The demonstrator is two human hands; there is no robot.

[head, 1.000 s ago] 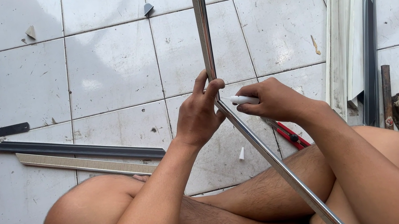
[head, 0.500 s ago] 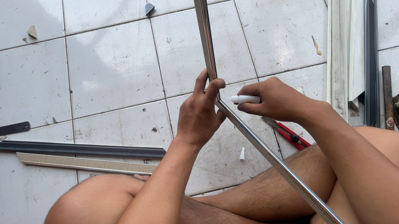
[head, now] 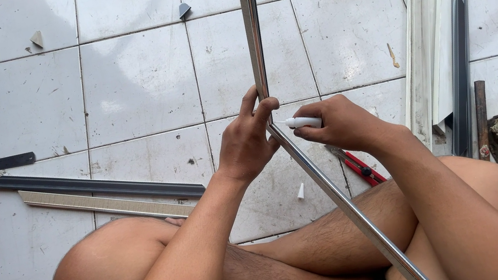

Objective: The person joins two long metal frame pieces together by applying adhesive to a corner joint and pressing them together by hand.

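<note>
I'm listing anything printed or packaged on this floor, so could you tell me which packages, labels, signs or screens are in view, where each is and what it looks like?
No signs, screens or readable labels show.
Small white tube: the only package-like thing, held in the right hand, its tip against the corner of the metal frame; slim, plain white.
The left hand steadies that frame at the corner.

The long silver metal frame rails look smooth and polished, catching bright reflections. The small white tube looks like glossy plastic. The white square floor tiles are glazed ceramic, shiny but scuffed and dusty. The dark flat strip appears matt, the pale beige strip beside it dull and slightly grainy. The white profile lengths look smooth and semi-glossy. The red-handled tool has shiny plastic grips.
</note>
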